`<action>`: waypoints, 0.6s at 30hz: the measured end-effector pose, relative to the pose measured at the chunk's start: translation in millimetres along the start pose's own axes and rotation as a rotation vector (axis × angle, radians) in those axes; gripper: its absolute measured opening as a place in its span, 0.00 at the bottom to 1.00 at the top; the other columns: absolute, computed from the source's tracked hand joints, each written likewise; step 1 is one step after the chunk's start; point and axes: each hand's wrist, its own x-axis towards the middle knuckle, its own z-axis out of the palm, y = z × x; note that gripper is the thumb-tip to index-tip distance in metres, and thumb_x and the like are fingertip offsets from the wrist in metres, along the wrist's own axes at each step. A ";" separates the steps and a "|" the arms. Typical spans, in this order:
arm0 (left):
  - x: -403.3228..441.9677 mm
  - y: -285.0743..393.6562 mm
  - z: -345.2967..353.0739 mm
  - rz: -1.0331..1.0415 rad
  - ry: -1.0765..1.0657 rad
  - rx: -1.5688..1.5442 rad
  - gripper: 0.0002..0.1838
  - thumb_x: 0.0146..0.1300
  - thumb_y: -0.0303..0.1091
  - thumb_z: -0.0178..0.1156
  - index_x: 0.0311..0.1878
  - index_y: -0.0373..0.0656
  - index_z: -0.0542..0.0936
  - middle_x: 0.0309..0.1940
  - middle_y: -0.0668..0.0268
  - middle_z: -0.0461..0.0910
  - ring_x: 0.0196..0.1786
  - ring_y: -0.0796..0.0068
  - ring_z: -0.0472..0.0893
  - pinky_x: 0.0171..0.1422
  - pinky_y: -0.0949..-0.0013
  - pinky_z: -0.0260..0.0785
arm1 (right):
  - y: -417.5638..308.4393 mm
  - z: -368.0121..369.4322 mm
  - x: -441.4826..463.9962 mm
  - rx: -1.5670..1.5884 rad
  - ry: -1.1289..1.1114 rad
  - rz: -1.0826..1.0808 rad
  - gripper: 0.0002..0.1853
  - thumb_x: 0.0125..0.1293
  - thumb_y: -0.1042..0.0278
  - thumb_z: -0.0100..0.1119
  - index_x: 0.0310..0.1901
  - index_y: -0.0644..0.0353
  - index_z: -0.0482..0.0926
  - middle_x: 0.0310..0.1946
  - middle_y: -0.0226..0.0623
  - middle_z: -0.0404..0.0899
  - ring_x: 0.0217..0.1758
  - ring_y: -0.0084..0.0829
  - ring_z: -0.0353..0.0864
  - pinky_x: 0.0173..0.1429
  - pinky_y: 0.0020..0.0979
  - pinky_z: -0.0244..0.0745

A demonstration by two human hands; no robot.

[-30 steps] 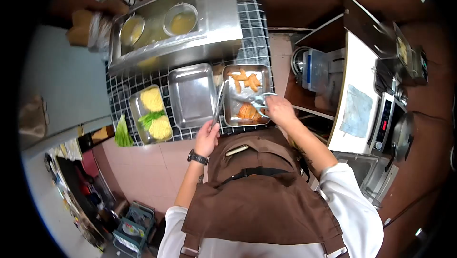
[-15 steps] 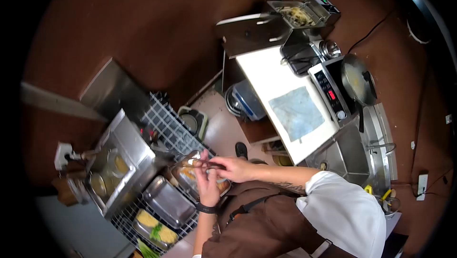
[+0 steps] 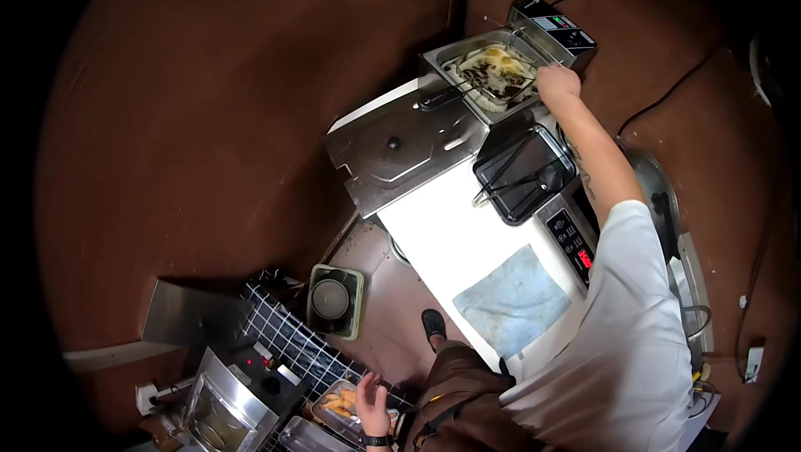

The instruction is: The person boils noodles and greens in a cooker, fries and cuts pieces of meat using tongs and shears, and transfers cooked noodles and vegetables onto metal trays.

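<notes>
My right hand (image 3: 557, 83) is at the right rim of a deep fryer (image 3: 484, 118), its fingers curled closed. A thin dark line runs from it over the oil, but what it holds I cannot make out. Within the fryer, a wire basket of dark and pale food (image 3: 498, 75) sits in foaming oil. The basket's black handle (image 3: 440, 100) points left over the metal lid (image 3: 396, 147). Low in view, my left hand (image 3: 370, 396) has its fingers apart and holds nothing. Beside it is a clear container of orange-brown food pieces (image 3: 340, 402).
A black tray with tongs (image 3: 526, 181) lies on the white counter (image 3: 434, 222), near a blue-grey cloth (image 3: 511, 302). A cooker with a red display (image 3: 576, 252) and a pan (image 3: 655, 193) stand at the right. A wire rack (image 3: 292, 339) and a bin (image 3: 334, 300) are at lower left.
My hands, together above the food container before, have parted. The right has reached up to the fryer; the left stays low beside the container. The view has shifted towards the fryer.
</notes>
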 end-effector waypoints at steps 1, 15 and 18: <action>3.5 0.5 1.9 -0.012 0.005 0.012 0.21 0.68 0.23 0.60 0.64 0.34 0.72 0.58 0.57 0.78 0.63 0.66 0.76 0.71 0.63 0.64 | -4.7 18.8 15.9 -0.036 -0.009 -0.001 0.15 0.67 0.68 0.51 0.45 0.57 0.88 0.50 0.45 0.84 0.52 0.41 0.86 0.48 0.39 0.83; 29.7 -8.9 33.3 -0.087 -0.017 0.077 0.16 0.67 0.23 0.61 0.58 0.34 0.77 0.52 0.61 0.83 0.57 0.71 0.80 0.66 0.68 0.69 | -8.2 33.3 67.4 0.144 -0.157 -0.005 0.17 0.68 0.72 0.49 0.52 0.60 0.85 0.54 0.45 0.84 0.60 0.40 0.83 0.57 0.37 0.80; 30.6 -6.3 36.0 -0.077 -0.039 0.059 0.16 0.67 0.23 0.61 0.57 0.34 0.77 0.52 0.62 0.82 0.57 0.71 0.80 0.65 0.69 0.69 | 15.8 15.1 60.5 0.162 -0.302 0.008 0.16 0.65 0.74 0.52 0.51 0.66 0.84 0.51 0.48 0.85 0.54 0.43 0.86 0.50 0.38 0.82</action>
